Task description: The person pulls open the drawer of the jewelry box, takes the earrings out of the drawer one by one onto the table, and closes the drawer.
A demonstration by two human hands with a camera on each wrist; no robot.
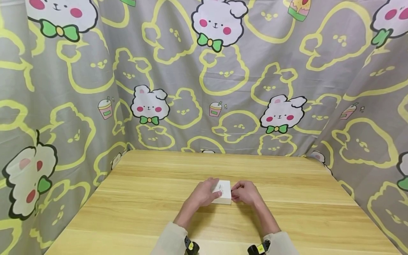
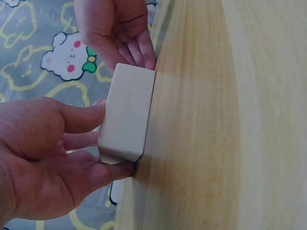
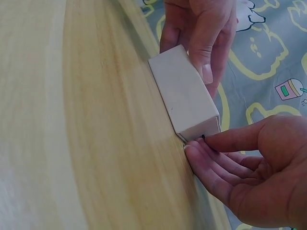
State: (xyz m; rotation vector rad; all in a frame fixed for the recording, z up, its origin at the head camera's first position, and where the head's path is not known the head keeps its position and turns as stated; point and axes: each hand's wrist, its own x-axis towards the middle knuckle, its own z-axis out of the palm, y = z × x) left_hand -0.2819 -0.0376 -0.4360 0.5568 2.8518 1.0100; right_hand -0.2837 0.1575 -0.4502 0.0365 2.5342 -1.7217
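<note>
A small white box point(image 1: 226, 191) with fine print on its top lies on the wooden table. My left hand point(image 1: 202, 193) grips its left end, the thumb on the near side and the fingers around the far side, covering part of the top. At the right end, my right hand point(image 1: 247, 193) pinches a small dark tab point(image 3: 203, 137) between thumb and forefinger. Most of that tab is hidden by the fingertips. In the left wrist view the box's plain long side point(image 2: 127, 110) faces the camera.
The light wooden table point(image 1: 127, 212) extends around both hands. Grey curtains point(image 1: 178, 78) with bunny and yellow outline prints enclose its back and sides. A black wrist device point(image 1: 192, 247) is strapped at each sleeve cuff.
</note>
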